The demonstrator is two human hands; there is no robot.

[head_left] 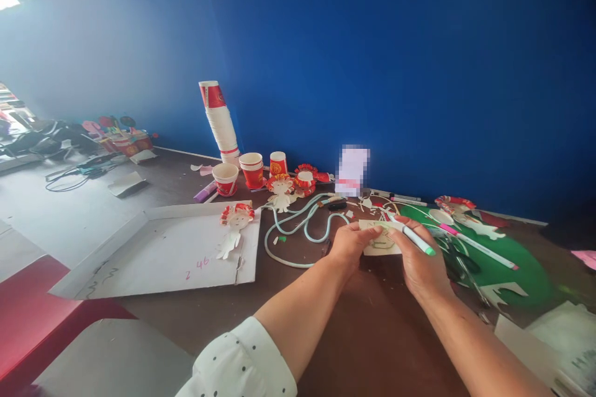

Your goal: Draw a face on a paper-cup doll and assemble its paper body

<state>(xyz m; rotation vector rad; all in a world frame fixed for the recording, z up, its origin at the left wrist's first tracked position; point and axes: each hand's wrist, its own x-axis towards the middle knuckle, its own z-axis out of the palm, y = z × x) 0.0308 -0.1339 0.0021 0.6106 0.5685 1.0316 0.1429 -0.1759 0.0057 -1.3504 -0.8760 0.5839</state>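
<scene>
My left hand [350, 243] pinches the left edge of a small cream-coloured piece of paper [378, 250] that has drawn lines on it. My right hand [419, 263] is closed around a white marker [416, 238] with a green end, and its thumb rests at the paper's right edge. Just right of that hand, a pink-capped marker [484, 247] lies across a green round mat [531, 276], beside dark-handled scissors [465, 270]. A paper cutout figure with a red-and-white frilled head [280, 192] lies beyond my hands to the left.
A shallow white cardboard tray [177, 254] holds another cutout figure [235, 223]. Behind it stand a tall stack of paper cups [221, 124] and several red cups [252, 169]. A pale blue cable [284, 223] loops across the dark table. A blue partition [395, 62] rises behind.
</scene>
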